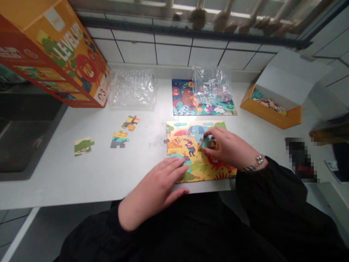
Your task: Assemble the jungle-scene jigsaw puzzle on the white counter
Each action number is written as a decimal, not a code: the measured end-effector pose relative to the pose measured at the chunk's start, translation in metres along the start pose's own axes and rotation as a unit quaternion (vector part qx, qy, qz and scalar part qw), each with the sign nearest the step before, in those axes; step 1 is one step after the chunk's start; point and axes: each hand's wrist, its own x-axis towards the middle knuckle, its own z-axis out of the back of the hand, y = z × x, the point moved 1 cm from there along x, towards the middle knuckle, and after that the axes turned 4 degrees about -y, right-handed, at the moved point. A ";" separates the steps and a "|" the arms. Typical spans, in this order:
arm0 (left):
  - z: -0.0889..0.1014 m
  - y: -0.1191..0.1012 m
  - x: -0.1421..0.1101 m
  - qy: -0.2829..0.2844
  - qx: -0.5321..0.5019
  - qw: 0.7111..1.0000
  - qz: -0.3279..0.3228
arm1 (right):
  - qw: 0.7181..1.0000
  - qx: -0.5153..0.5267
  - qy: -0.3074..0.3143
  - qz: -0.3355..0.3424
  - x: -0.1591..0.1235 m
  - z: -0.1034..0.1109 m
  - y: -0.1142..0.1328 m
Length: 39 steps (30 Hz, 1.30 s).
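A yellow animal jigsaw puzzle [200, 165], largely joined, lies on the white counter before me. My left hand [160, 180] rests on its lower left part, fingers stretched out and palm down. Over the puzzle's right side, my right hand [226, 145] pinches a puzzle piece [205, 142] between thumb and fingers; the piece is tilted and partly covered by them. To the left lie three loose pieces: a green one [83, 146], a yellow and grey one [119, 139], and a multicoloured one [131, 123].
Behind lies a dark blue puzzle [181, 98], partly under a clear plastic bag [212, 85]. Another plastic bag [133, 89] sits beside a tall orange box [81, 62]. An open box [272, 114] with pieces stands at right. A dark sink [27, 138] borders the counter's left.
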 end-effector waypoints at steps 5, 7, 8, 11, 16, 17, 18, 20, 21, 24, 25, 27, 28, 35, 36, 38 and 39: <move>0.061 0.081 0.039 -0.151 0.127 0.970 0.145 | 0.993 0.052 -0.041 0.101 0.063 -0.006 0.016; 0.077 0.119 0.044 -0.186 0.195 0.931 0.248 | 0.985 0.079 -0.067 0.135 0.081 -0.018 0.018; 0.082 0.135 0.043 -0.187 0.214 0.910 0.301 | 0.982 0.090 -0.076 0.148 0.086 -0.026 0.017; 0.081 0.163 0.031 -0.153 0.221 0.874 0.404 | 0.978 0.105 -0.069 0.165 0.092 -0.047 0.010; 0.071 0.166 0.021 -0.141 0.211 0.883 0.395 | 0.980 0.152 -0.056 0.111 0.086 -0.052 0.003; 0.071 0.165 0.022 -0.145 0.206 0.883 0.395 | 0.980 0.160 -0.054 0.102 0.085 -0.050 0.003; 0.072 0.164 0.023 -0.149 0.201 0.884 0.395 | 0.980 0.164 -0.052 0.096 0.084 -0.048 0.003; 0.075 0.160 0.025 -0.164 0.185 0.886 0.391 | 0.980 0.166 -0.053 0.092 0.084 -0.047 0.004; 0.076 0.157 0.026 -0.171 0.171 0.888 0.390 | 0.981 0.165 -0.054 0.091 0.084 -0.047 0.004; 0.078 0.143 0.030 -0.197 0.113 0.888 0.399 | 0.981 0.153 -0.060 0.098 0.085 -0.049 0.003; 0.077 0.139 0.032 -0.203 0.091 0.888 0.404 | 0.981 0.148 -0.064 0.103 0.085 -0.050 0.003; 0.072 0.131 0.036 -0.216 0.042 0.887 0.406 | 0.981 0.138 -0.075 0.114 0.085 -0.051 0.003; 0.070 0.129 0.039 -0.221 0.013 0.888 0.403 | 0.981 0.133 -0.081 0.118 0.086 -0.051 0.003; 0.055 0.132 0.041 -0.235 -0.121 0.891 0.370 | 0.985 0.119 -0.085 0.092 0.086 -0.046 0.008; 0.055 0.133 0.041 -0.237 -0.138 0.888 0.370 | 0.985 0.120 -0.091 0.083 0.086 -0.045 0.008; 0.056 0.132 0.041 -0.240 -0.176 0.881 0.367 | 0.985 0.126 -0.102 0.066 0.086 -0.044 0.009; 0.056 0.131 0.041 -0.240 -0.194 0.878 0.365 | 0.984 0.129 -0.105 0.058 0.086 -0.043 0.009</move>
